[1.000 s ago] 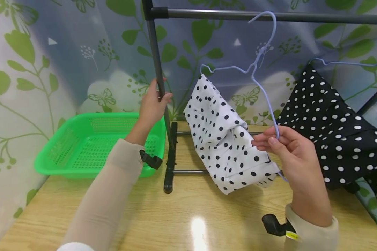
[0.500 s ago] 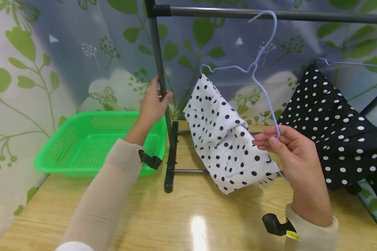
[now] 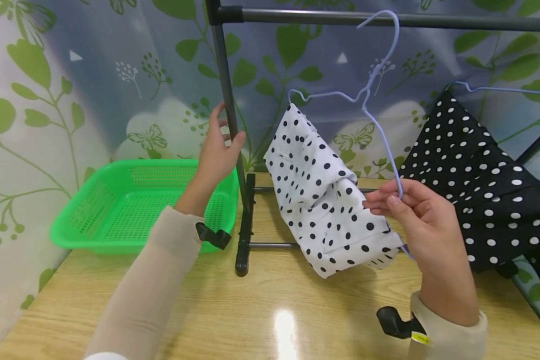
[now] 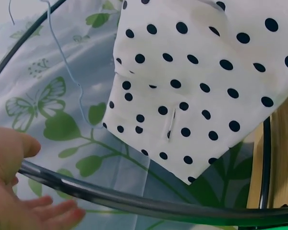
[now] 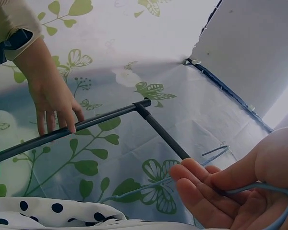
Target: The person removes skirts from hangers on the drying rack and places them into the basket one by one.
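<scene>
My right hand [image 3: 425, 220] pinches the sloping side wire of a light-blue wire hanger [image 3: 369, 90] between thumb and fingers. A white cloth garment with black dots [image 3: 319, 190] hangs from the hanger, bunched and tilted; its exact kind is unclear. The hanger's hook [image 3: 389, 25] overlaps the dark top rail [image 3: 297, 17] in the head view; I cannot tell whether they touch. My left hand [image 3: 220, 147] is at the rack's upright post [image 3: 227, 95], thumb and fingers on either side. In the right wrist view those fingers [image 5: 65, 117] extend loosely against the post.
A green perforated plastic basket [image 3: 130, 245] stands left of the rack on the wooden table [image 3: 198, 310]. To the right, a black garment with white dots [image 3: 486, 190] hangs from another blue hanger [image 3: 508, 90]. A leaf-patterned curtain [image 3: 153, 75] closes off the back.
The hanger and white garment have risen slightly with my right hand. My left fingers have spread a little at the post. The basket and black garment look unmoved.
</scene>
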### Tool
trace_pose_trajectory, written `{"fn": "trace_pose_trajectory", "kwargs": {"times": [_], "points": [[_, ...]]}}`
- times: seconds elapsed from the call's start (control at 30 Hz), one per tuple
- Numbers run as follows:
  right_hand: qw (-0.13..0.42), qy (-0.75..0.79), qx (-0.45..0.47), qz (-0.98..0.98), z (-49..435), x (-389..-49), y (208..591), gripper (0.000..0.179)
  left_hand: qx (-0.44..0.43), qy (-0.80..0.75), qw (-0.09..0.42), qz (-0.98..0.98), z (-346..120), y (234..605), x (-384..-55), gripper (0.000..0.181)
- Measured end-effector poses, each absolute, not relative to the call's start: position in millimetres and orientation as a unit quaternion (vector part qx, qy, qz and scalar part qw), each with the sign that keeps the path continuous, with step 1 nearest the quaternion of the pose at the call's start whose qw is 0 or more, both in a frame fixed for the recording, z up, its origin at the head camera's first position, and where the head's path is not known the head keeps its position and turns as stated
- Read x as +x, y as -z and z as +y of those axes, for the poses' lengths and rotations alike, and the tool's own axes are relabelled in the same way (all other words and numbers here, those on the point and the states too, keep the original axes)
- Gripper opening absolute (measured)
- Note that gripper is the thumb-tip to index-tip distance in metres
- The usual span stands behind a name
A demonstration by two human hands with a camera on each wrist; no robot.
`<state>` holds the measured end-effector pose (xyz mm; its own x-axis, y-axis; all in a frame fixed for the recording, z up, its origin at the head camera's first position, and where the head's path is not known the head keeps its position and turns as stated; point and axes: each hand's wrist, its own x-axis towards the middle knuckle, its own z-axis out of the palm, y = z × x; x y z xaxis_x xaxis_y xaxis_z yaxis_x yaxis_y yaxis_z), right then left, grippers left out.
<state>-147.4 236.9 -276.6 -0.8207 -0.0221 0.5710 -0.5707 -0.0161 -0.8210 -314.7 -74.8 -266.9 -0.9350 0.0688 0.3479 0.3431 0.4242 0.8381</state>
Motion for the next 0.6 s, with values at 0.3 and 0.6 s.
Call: {"fn": "trace_pose_trajectory", "kwargs": {"times": [0.3, 0.6], "points": [[0.197, -0.675, 0.214, -0.678, 237.0, -145.3, 275.6, 0.013, -0.113, 0.471, 0.209, -0.850, -70.7, 266.0, -298.3, 0.070], [0.198, -0.675, 0.210, -0.679, 236.8, -144.3, 274.8, 0.013, -0.146, 0.453, 0.253, -0.842, -63.4, 264.6, -286.1, 0.069]]}}
